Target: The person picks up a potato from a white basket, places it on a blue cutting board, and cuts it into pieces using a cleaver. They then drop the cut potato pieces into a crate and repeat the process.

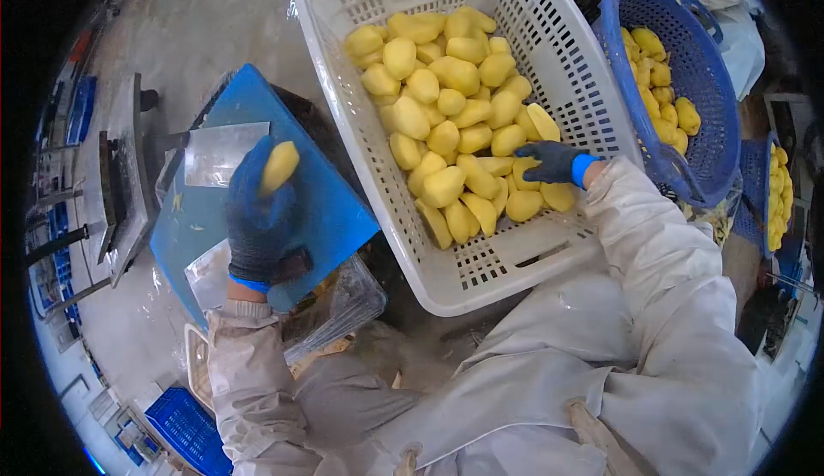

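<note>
My left hand (257, 214), in a blue glove, grips a peeled potato (280, 167) above the blue cutting board (330, 206). Partly behind this hand lies a flat rectangular metal blade (219, 157) on the board. A second flat, shiny piece (206, 280) and a brown handle (296, 265) show on either side of my left wrist. My right hand (552, 163), in a dark glove with a blue cuff, reaches into the white basket (506, 287). Its fingers and thumb are around a potato (523, 168) at the right of the pile of peeled potatoes (455, 107).
A blue round basket (712, 124) with yellow potatoes stands beyond the white basket's right side. Another blue basket (754, 188) of potatoes is farther right. Clear plastic (348, 304) lies below the board. A blue crate (184, 424) sits at lower left, near metal racking (129, 184).
</note>
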A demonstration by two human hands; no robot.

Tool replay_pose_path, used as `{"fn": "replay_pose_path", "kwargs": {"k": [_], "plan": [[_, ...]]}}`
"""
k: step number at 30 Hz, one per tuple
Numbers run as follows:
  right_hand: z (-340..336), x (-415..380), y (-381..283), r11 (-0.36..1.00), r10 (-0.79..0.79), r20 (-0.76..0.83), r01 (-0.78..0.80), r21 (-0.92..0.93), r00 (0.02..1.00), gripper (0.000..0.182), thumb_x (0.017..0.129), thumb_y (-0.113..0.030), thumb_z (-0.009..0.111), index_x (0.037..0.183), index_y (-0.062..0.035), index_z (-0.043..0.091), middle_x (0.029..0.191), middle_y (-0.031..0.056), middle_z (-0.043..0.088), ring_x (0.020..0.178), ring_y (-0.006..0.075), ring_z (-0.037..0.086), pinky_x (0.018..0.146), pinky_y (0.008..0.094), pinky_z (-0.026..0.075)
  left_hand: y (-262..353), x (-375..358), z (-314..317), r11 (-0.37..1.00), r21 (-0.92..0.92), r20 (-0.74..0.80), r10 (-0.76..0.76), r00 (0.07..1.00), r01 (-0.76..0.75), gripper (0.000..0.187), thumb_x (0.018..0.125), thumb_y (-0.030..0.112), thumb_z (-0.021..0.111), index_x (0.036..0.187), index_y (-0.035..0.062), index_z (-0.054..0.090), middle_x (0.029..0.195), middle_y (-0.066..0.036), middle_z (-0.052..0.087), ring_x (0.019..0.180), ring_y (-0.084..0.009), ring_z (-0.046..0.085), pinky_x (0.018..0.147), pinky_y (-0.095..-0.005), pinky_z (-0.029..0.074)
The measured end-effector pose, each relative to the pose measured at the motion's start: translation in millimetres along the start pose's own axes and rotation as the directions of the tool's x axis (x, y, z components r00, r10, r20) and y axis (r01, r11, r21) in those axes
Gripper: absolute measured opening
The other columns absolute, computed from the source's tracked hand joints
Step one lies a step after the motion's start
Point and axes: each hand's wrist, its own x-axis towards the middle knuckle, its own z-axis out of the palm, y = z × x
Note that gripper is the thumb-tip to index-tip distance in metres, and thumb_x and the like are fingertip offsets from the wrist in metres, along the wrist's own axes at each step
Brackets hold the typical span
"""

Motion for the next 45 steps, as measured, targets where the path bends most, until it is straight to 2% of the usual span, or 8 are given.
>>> {"fn": "replay_pose_path", "kwargs": {"k": [5,15,17,19,25,31,38,45], "plan": [[64,55,-83,0.880,-0.438,-0.255,0.354,-0.316,0.862,0.074,0.066,-0.031,0.070,0.132,-0.0191,0.039,0.130,0.0166,0.042,0.118,0.0359,0.042,0.095,0.0450,0.037,27,6,22,0.990,0.112,-0.006,0.087,0.996,-0.086,0.052,0.073,0.010,0.062,0.123,0.0049,0.048,0.118,-0.017,0.053,0.107,-0.0345,0.050,0.092,-0.0413,0.040],[62,83,-56,0.993,0.091,-0.103,-0.099,-0.072,0.991,0.061,0.072,-0.050,0.063,0.113,-0.0059,0.055,0.108,0.0193,0.058,0.100,0.0373,0.055,0.087,0.0402,0.043,3,-23,8,0.982,-0.114,-0.162,-0.167,0.973,0.150,0.051,0.079,0.011,0.056,0.127,-0.0010,0.042,0.125,-0.018,0.047,0.115,-0.0317,0.046,0.097,-0.0382,0.035],[36,66,7,0.762,-0.621,0.018,0.609,-0.218,0.783,0.041,0.089,-0.038,0.046,0.113,-0.0062,0.055,0.109,0.0164,0.057,0.091,0.0337,0.058,0.078,0.0403,0.049,7,-16,7,0.991,-0.063,-0.144,-0.126,0.982,0.118,0.051,0.079,0.010,0.057,0.126,-0.0013,0.042,0.125,-0.018,0.047,0.115,-0.0301,0.047,0.097,-0.0378,0.036],[-2,35,-16,0.677,0.272,0.426,-0.487,0.552,0.863,0.053,0.077,-0.014,0.066,0.125,-0.0146,0.042,0.109,0.0125,0.058,0.095,0.0231,0.058,0.082,0.0358,0.048,9,-15,5,0.994,-0.028,-0.121,-0.106,0.987,0.103,0.051,0.079,0.008,0.057,0.127,-0.0013,0.041,0.126,-0.018,0.047,0.116,-0.0279,0.046,0.097,-0.0366,0.036],[-24,-22,-14,0.189,0.039,0.394,-0.394,0.899,0.918,0.030,0.090,-0.029,0.049,0.114,-0.0124,0.050,0.101,0.0123,0.056,0.088,0.0233,0.060,0.063,0.0352,0.054,43,-4,33,0.973,-0.228,-0.026,-0.047,0.999,0.040,0.052,0.075,0.007,0.060,0.124,0.0006,0.045,0.117,-0.017,0.053,0.108,-0.0291,0.052,0.092,-0.0366,0.041],[-5,7,-15,0.951,0.309,0.142,-0.309,-0.021,0.940,0.044,0.083,-0.035,0.052,0.122,-0.0125,0.050,0.112,0.0145,0.057,0.099,0.0276,0.057,0.082,0.0369,0.046,121,16,89,0.892,-0.095,0.401,0.440,0.804,-0.441,0.052,0.071,0.021,0.061,0.121,0.0110,0.049,0.115,-0.010,0.053,0.103,-0.0252,0.054,0.065,-0.0392,0.049],[19,20,-24,0.505,0.090,-0.089,-0.123,-0.854,0.992,0.047,0.064,-0.033,0.063,0.105,-0.0101,0.063,0.108,0.0128,0.059,0.101,0.0307,0.054,0.084,0.0427,0.041,126,-35,177,0.887,0.009,0.866,0.224,0.446,-0.462,0.036,0.069,0.025,0.059,0.104,0.0141,0.059,0.101,-0.007,0.056,0.102,-0.0257,0.051,0.073,-0.0417,0.045],[95,89,-33,0.997,0.059,-0.224,-0.047,0.061,0.973,0.065,0.064,-0.037,0.069,0.119,-0.0067,0.050,0.104,0.0197,0.059,0.096,0.0361,0.055,0.086,0.0421,0.043,144,-36,118,0.957,-0.101,0.790,0.245,0.562,-0.273,0.031,0.073,0.021,0.057,0.101,0.0068,0.058,0.103,-0.011,0.056,0.107,-0.0276,0.048,0.088,-0.0393,0.040]]}}
